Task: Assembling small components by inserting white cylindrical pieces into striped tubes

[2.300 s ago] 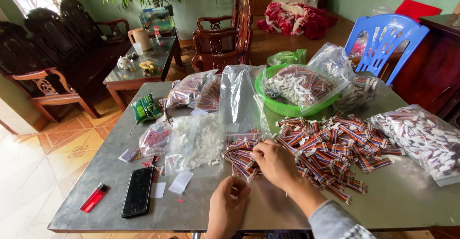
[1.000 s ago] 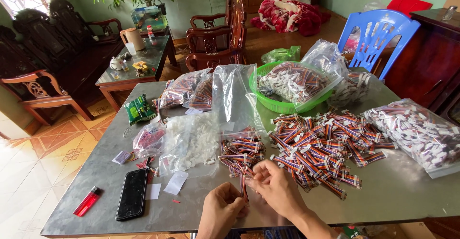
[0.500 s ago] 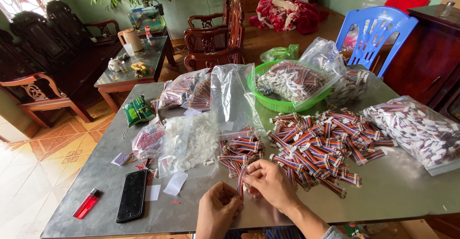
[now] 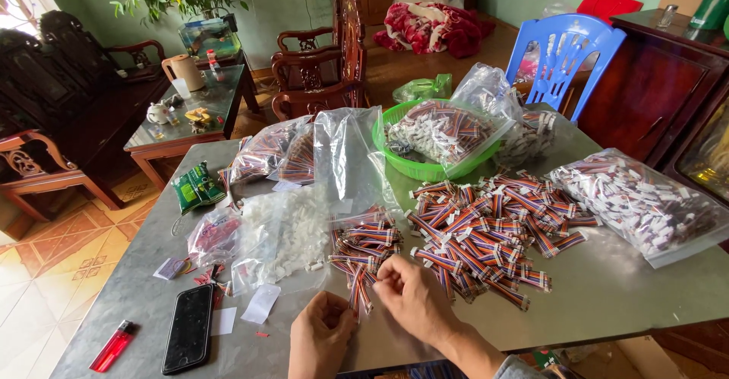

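Head view, starting at the table's near left corner: a red lighter lies beside a black phone, with a few white paper slips just to the right of them. Further in from that edge sit a green packet and a clear bag of small white plastic pieces.

At the near edge, about the middle, the left hand is curled closed, its fingertips pinching the lower end of a small bundle of striped ribbon-wire leads. The right hand is just beside it, also closed, with thumb and forefinger nipping the same bundle a little higher. The bundle runs between the two hands, touching both, and its far end reaches toward a small clear bag of the same leads lying just beyond the fingers.

These leads look light and limp, thin flat wires with little white connectors at the ends. They would flop and splay if held at one tip, so the middle of the bundle, or both ends at once, seems the surest grip. The connectors look like the part to spare from hard squeezing.

Right of the hands, a loose heap of leads spreads across the table's middle. Behind it stands a green basket holding a filled bag. Toward the right edge lies a large clear bag of leads, and a blue plastic chair stands past the far edge.
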